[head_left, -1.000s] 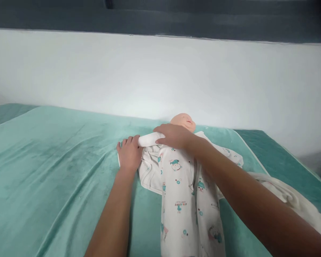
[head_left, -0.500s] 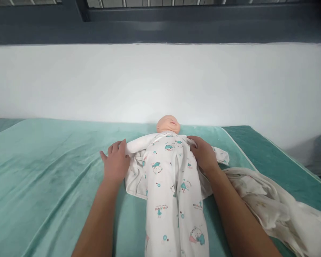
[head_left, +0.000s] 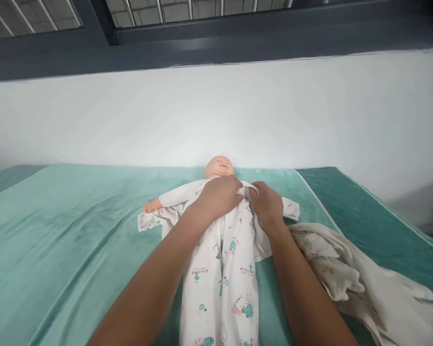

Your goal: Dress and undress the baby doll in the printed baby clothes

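A baby doll point(head_left: 219, 166) lies on its back, its head toward the wall. Printed white baby clothes point(head_left: 234, 288) with small cartoon animals cover its body and legs. My left hand point(head_left: 222, 196) is over the doll's chest, just below the chin, its curled fingers on the cloth near the collar. By the doll's shoulder on the right, my right hand point(head_left: 269, 204) pinches the edge of the garment. A sleeve point(head_left: 291, 209) sticks out beyond that hand. On the left, the doll's hand point(head_left: 152, 205) shows beside a loose, printed sleeve end point(head_left: 147, 222).
A crumpled off-white cloth point(head_left: 378, 293) lies to the right, beside my right forearm. Light green bedding point(head_left: 75, 240) spreads under the doll, with a darker green strip point(head_left: 361, 206) on the right. Behind rises a white wall point(head_left: 202, 115) below a dark window frame point(head_left: 202, 45).
My left hand has moved right from the doll's arm to its chest, uncovering the doll's hand. My right hand stays at the shoulder. The camera view has tilted slightly.
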A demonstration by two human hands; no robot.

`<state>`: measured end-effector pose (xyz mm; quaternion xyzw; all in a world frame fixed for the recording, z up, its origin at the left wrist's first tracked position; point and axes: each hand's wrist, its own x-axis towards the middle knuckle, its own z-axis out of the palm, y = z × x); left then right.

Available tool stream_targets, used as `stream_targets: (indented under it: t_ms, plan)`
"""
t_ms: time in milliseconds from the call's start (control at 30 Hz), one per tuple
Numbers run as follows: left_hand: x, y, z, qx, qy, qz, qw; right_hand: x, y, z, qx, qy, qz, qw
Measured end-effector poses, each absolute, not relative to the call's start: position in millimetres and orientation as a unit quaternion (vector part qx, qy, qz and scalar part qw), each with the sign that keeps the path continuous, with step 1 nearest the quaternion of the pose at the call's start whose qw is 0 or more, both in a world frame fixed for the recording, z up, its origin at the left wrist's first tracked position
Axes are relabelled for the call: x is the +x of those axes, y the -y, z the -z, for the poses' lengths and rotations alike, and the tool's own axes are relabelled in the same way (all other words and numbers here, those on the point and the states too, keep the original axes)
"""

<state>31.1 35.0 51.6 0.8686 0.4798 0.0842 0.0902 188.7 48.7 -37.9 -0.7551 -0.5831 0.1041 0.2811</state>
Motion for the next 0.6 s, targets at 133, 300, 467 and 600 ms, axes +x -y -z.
stream_targets:
  t_ms: [133, 300, 467, 600]
  plan:
    - [73.8, -56.0, -52.7, 0.869, -0.484, 0.099, 0.032, 190.5, -49.6, 38.3, -0.752, 0.586, -0.109, 0.281]
    - [97.7, -69.4, -32.6, 0.852, -0.509, 0.124, 0.014, 193.5, -50.9, 39.9, -0.744, 0.598, -0.108, 0.278]
    - [110.0, -76.9, -19.7, 0.839, -0.526, 0.144, 0.004, 194.3, -51.3, 41.3, -0.738, 0.61, -0.106, 0.269]
    - [105.9, -84.4, -26.3, 0.833, -0.533, 0.15, 0.003, 193.6, -51.0, 40.3, -0.742, 0.596, -0.115, 0.284]
